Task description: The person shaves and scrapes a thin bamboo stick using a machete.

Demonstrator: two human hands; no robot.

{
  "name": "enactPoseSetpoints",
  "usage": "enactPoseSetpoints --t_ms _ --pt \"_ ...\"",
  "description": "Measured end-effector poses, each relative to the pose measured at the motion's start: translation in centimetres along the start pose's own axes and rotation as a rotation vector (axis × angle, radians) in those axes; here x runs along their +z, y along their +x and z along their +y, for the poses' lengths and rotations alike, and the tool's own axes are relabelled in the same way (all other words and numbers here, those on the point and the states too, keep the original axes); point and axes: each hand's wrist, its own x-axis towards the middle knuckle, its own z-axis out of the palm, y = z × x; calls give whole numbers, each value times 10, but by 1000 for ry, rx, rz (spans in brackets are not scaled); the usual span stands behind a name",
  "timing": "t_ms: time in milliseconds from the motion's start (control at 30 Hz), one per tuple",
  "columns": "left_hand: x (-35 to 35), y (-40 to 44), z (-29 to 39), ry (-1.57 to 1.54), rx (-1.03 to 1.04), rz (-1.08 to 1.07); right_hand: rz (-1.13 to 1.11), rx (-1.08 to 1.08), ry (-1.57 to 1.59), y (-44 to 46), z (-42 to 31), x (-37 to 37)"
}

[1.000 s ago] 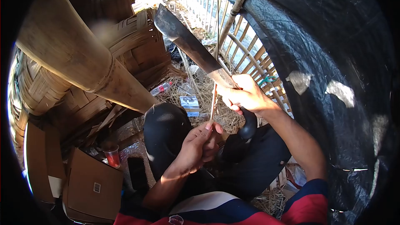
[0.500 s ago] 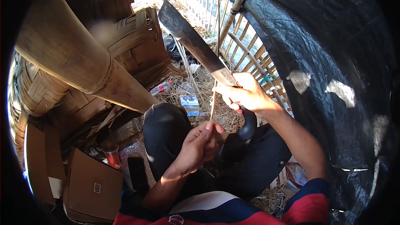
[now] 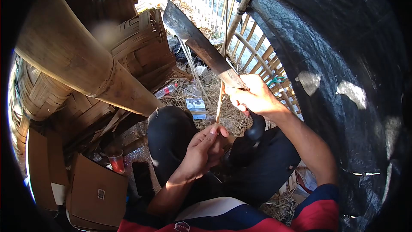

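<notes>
My right hand (image 3: 251, 96) is closed around a machete (image 3: 199, 47), near where its broad, worn blade meets the dark curved handle (image 3: 256, 126). The blade points up and to the left. In my left hand (image 3: 205, 150), a thin bamboo strip (image 3: 219, 108) is pinched between thumb and fingers, above my lap. The strip rises past the base of the blade and my right fingers, then on toward the top of the view. Whether the cutting edge touches it, I cannot tell.
A thick bamboo pole (image 3: 86, 56) slants in from the left beside woven bamboo panels (image 3: 146, 47). Cardboard boxes (image 3: 96, 193), a plastic cup with red contents (image 3: 116, 162) and a dark phone-like slab (image 3: 142, 179) lie lower left. Black sheeting (image 3: 334, 81) hangs right, by a bamboo lattice (image 3: 257, 51).
The upper part of the bamboo strip has shifted slightly to the right. Both hands and the machete stay almost where they were.
</notes>
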Motion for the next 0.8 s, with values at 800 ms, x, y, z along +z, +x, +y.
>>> enactPoseSetpoints --t_ms 800 --pt "-2 9 -9 29 86 134 397 -82 -173 -13 18 -53"
